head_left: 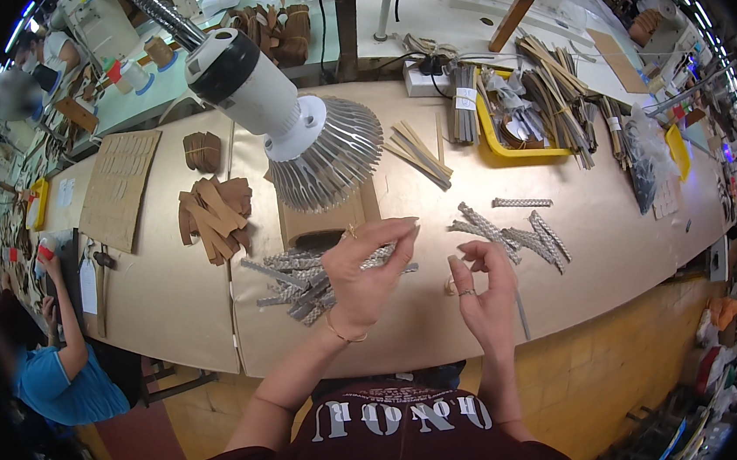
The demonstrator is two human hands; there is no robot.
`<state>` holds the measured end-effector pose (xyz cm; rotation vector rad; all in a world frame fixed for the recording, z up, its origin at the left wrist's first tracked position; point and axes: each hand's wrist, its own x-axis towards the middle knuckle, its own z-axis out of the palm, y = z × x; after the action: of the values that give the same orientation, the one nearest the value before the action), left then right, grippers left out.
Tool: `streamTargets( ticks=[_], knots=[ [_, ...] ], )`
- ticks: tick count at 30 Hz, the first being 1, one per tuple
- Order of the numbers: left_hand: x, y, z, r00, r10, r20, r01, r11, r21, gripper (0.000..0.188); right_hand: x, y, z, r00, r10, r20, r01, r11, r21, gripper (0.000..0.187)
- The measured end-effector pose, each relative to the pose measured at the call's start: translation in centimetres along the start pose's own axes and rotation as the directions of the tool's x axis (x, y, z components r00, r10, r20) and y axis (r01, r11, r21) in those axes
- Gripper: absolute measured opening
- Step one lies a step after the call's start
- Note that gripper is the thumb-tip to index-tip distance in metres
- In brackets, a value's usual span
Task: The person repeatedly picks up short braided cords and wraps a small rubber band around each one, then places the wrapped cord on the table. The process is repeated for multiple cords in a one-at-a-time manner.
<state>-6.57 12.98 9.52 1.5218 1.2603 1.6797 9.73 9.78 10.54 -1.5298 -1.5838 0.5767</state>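
My left hand [362, 276] is raised over a pile of braided grey-and-white strips [298, 280]. Its thumb and fingertips come together in a pinch; whatever is between them is too small to make out. To its right is my right hand [487, 297], thumb up and fingers curled, and I cannot make out what they hold. A thin grey strip [523, 317] shows beside that palm; whether it is held or lies on the table is unclear. Beyond the right hand lie several short braided pieces [527, 238].
A lamp [317, 138] with a finned metal head hangs over the table. Brown strips [217, 217] lie at left, flat grey and tan strips [419, 155] farther back. A yellow tray [524, 153] of bundles stands back right. A person in blue [66, 383] sits at far left.
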Motion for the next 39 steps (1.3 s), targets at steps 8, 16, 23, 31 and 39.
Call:
streamTargets(
  ticks=[8,16,23,31,39],
  knots=[
    [-0.4,0.8,-0.2,0.884,0.448,0.134,-0.466,0.864,0.192,0.026,-0.6,-3.1,-1.0,0.995,0.004,0.095,-0.040,0.922,0.385,0.006],
    [-0.8,1.2,-0.8,0.809,0.504,0.302,-0.581,0.763,0.282,0.034,-0.6,-3.9,-1.2,1.000,0.003,0.028,-0.013,0.935,0.353,0.007],
    [-1.1,0.9,-0.7,0.813,0.496,0.305,-0.572,0.780,0.255,0.034,-0.5,-3.2,-1.3,0.993,0.076,0.096,-0.108,0.913,0.395,0.006],
    [-1.4,0.5,-0.3,0.846,0.463,0.265,-0.518,0.832,0.200,0.036,-0.3,-2.6,-1.4,0.987,0.083,0.139,-0.135,0.895,0.425,0.006],
    [-1.2,0.3,-0.4,0.841,0.463,0.281,-0.520,0.835,0.181,0.037,-0.5,-2.7,-1.3,0.989,0.089,0.119,-0.131,0.902,0.411,0.006]
  ],
)
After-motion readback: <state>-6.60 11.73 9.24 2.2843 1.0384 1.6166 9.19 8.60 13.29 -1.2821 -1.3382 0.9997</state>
